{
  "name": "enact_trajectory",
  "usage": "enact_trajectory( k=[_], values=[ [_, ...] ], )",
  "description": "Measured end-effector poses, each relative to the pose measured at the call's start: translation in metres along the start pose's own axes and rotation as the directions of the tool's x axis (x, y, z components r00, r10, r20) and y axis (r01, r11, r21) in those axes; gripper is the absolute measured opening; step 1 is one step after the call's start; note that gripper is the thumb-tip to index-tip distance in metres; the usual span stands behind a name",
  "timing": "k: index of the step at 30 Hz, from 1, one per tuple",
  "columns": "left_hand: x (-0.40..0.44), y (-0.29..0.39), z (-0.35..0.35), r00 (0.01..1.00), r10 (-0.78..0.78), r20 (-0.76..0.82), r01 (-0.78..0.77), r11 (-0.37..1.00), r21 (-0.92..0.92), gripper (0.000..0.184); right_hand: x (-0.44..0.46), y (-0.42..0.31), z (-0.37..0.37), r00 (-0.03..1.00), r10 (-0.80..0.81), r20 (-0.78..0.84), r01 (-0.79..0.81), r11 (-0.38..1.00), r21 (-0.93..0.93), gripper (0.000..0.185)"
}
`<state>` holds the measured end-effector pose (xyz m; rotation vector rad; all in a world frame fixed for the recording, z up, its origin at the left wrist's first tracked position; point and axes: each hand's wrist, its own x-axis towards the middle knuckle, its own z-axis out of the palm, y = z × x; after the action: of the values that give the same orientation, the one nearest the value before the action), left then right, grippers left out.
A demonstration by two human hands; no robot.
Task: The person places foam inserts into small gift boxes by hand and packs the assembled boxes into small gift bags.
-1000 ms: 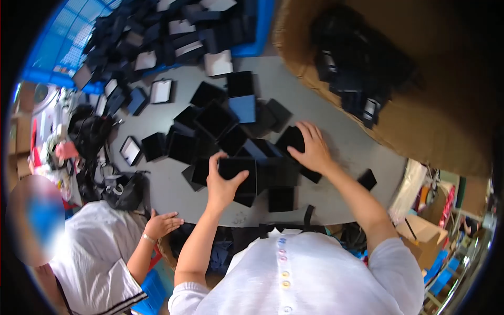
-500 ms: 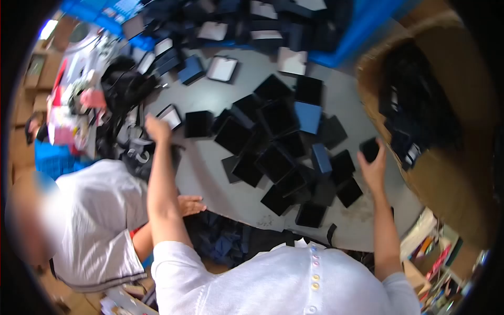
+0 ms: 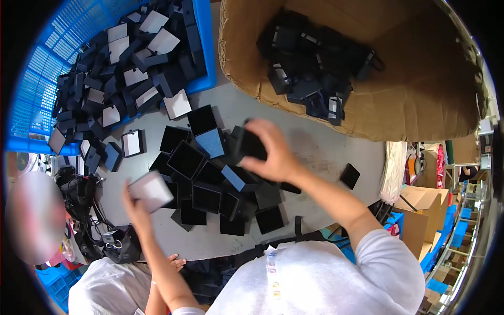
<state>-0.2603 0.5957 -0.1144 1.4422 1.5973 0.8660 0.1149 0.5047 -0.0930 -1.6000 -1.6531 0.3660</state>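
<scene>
My left hand [image 3: 138,216] grips a small dark box piece with a white face [image 3: 152,191], raised at the left side of a pile. Over the pile's upper right, my right hand [image 3: 275,152] has its thumb and fingers around a small black box [image 3: 251,145]; motion blurs it slightly. Black open box halves [image 3: 187,160] overlap beneath and between my hands. Among them are blue pieces [image 3: 210,143]. A single black box [image 3: 350,176] lies apart on the table to the right.
A blue crate [image 3: 210,42] full of dark, white-faced boxes stands upper left. A large cardboard box [image 3: 420,79] holding dark boxes is upper right. A black bag with cables [image 3: 121,244] is at left. Another person's hand [image 3: 177,262] rests near the front edge of the grey table [image 3: 325,157].
My view has turned right. My left hand has lifted a white-faced box piece. My right hand has left a black box at the table's right and now grips one over the pile.
</scene>
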Motion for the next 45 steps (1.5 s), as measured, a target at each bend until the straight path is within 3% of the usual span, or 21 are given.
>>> enact_trajectory(
  k=[1,2,4,6,10,12,13,16,18,21,26,27,28,31,33,36,38,40,41,43,45],
  values=[
    [-0.021,0.032,0.035,0.993,0.102,0.053,-0.106,0.992,0.072,0.067,-0.008,-0.019,0.009,0.997,-0.050,0.064,0.047,0.998,0.048,0.076],
    [-0.035,0.045,0.068,0.979,0.167,0.119,-0.156,0.983,-0.096,0.066,-0.013,-0.036,0.015,0.984,-0.117,0.135,0.105,0.990,0.089,0.078],
    [-0.058,0.069,0.115,0.925,0.277,0.259,-0.246,0.958,-0.146,0.045,-0.026,-0.049,0.027,0.938,-0.233,0.259,0.216,0.972,0.090,0.079],
    [-0.085,0.099,0.144,0.920,0.136,0.368,-0.017,0.951,-0.309,0.041,-0.033,-0.050,0.020,0.894,-0.236,0.381,0.264,0.964,-0.021,0.079],
    [-0.111,0.098,0.174,0.900,0.324,0.293,-0.236,0.925,-0.299,0.035,-0.047,-0.029,0.003,0.959,-0.154,0.239,0.155,0.988,0.018,0.059],
    [-0.114,0.100,0.174,0.922,0.189,0.338,-0.033,0.908,-0.418,0.031,-0.051,-0.029,0.006,0.999,0.036,0.015,-0.038,0.975,0.218,0.049],
    [-0.117,0.104,0.172,0.915,0.166,0.369,0.008,0.904,-0.427,0.034,-0.052,-0.029,0.010,0.968,0.251,0.021,-0.239,0.891,0.386,0.044],
    [-0.129,0.112,0.172,0.887,0.147,0.438,0.038,0.921,-0.387,0.054,-0.060,-0.021,0.014,0.893,0.414,0.175,-0.445,0.759,0.475,0.042],
    [-0.124,0.101,0.170,0.855,0.266,0.445,-0.096,0.925,-0.368,0.069,-0.059,-0.015,0.014,0.883,0.418,0.213,-0.459,0.678,0.574,0.042],
    [-0.124,0.103,0.162,0.828,0.034,0.559,0.285,0.834,-0.473,0.065,-0.059,-0.020,0.008,0.894,0.361,0.266,-0.437,0.570,0.696,0.045],
    [-0.123,0.095,0.165,0.841,-0.035,0.540,0.399,0.715,-0.574,0.049,-0.066,-0.017,0.002,0.966,0.127,0.225,-0.253,0.645,0.721,0.067],
    [-0.121,0.091,0.162,0.832,-0.048,0.553,0.423,0.700,-0.576,0.046,-0.068,-0.018,0.001,0.967,0.093,0.237,-0.234,0.691,0.683,0.074],
    [-0.123,0.081,0.164,0.861,0.036,0.507,0.267,0.816,-0.513,0.045,-0.069,-0.018,0.001,0.967,0.055,0.249,-0.208,0.736,0.644,0.080],
    [-0.132,0.085,0.158,0.819,-0.053,0.571,0.428,0.720,-0.547,0.056,-0.081,-0.014,0.010,0.892,0.327,0.312,-0.452,0.653,0.608,0.058],
    [-0.140,0.094,0.158,0.841,0.205,0.501,-0.025,0.939,-0.343,0.070,-0.090,-0.008,0.015,0.895,0.336,0.294,-0.445,0.724,0.528,0.055],
    [-0.128,0.091,0.149,0.713,-0.159,0.683,0.600,0.643,-0.477,0.095,-0.103,-0.009,0.016,0.937,0.187,0.295,-0.329,0.757,0.565,0.056],
    [-0.121,0.082,0.148,0.701,-0.157,0.695,0.604,0.650,-0.462,0.092,-0.108,0.001,0.008,0.862,0.208,0.461,-0.475,0.646,0.597,0.061],
    [-0.119,0.072,0.148,0.723,-0.188,0.665,0.460,0.849,-0.259,0.085,-0.111,0.002,-0.002,0.871,0.172,0.460,-0.428,0.725,0.539,0.063],
    [-0.115,0.072,0.144,0.726,-0.196,0.659,0.464,0.848,-0.258,0.085,-0.112,0.003,-0.008,0.878,0.128,0.461,-0.366,0.800,0.476,0.066],
    [-0.094,0.077,0.135,0.739,0.093,0.667,0.029,0.985,-0.170,0.076,-0.135,0.031,-0.007,0.941,0.240,0.241,-0.265,0.961,0.079,0.076],
    [-0.052,0.079,0.131,0.820,0.174,0.545,-0.108,0.982,-0.153,0.068,-0.159,0.059,-0.010,0.882,0.417,0.217,-0.361,0.897,-0.255,0.075]
  ],
)
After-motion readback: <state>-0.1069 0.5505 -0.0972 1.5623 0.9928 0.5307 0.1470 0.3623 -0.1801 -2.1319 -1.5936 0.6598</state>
